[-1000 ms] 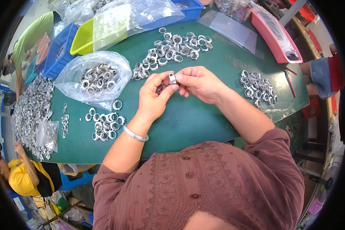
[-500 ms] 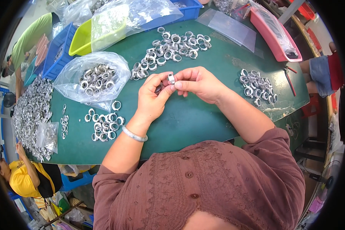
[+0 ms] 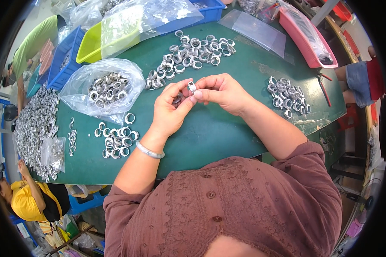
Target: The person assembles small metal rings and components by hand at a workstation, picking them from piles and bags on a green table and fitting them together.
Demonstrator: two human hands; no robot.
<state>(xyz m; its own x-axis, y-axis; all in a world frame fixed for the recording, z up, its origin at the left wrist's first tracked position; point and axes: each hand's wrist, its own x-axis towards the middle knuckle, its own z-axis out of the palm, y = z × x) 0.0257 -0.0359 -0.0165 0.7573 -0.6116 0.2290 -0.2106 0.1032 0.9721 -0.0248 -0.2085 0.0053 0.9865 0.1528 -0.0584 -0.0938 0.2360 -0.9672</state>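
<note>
Barely anything is moving since the first earlier frame: the right thumb is now sitting lower, under the part's bright end and close to the left thumb, and the surroundings are drifting slightly left.

Green table (image 3: 218, 141) is filling mid-frame. Clear bag (image 3: 78, 88), with rings inside, is lying left of centre. Loose rings are lying in piles: upper pile (image 3: 201, 54) at upper centre, right pile (image 3: 288, 96), lower-left pile (image 3: 118, 140).

Both hands are meeting just above frame centre. Left hand (image 3: 167, 111) is pinching the part (image 3: 192, 87) between thumb and fingertips, with almost no gap. Right hand (image 3: 227, 93) is closing thumb and index against the part's lower right edge, also nearly gapless. Part is sticking up between the fingertips, boxy end and dark slot showing.

My read on doing this well: left should be steadying, right should be doing the fine work. Both thumbs should be staying light and clear of the slot, so it's remaining visible. Any push should be running along the part, since a sideways one is risking a slip.

Hard to make out: far tubs are being cut off at the top edge. Right middle and ring fingers are mostly hiding. A dark metal curve (image 3: 177, 99) is showing inside the left grip; can't tell if it's belonging to the same part. Slot detail is too small to read.
</note>
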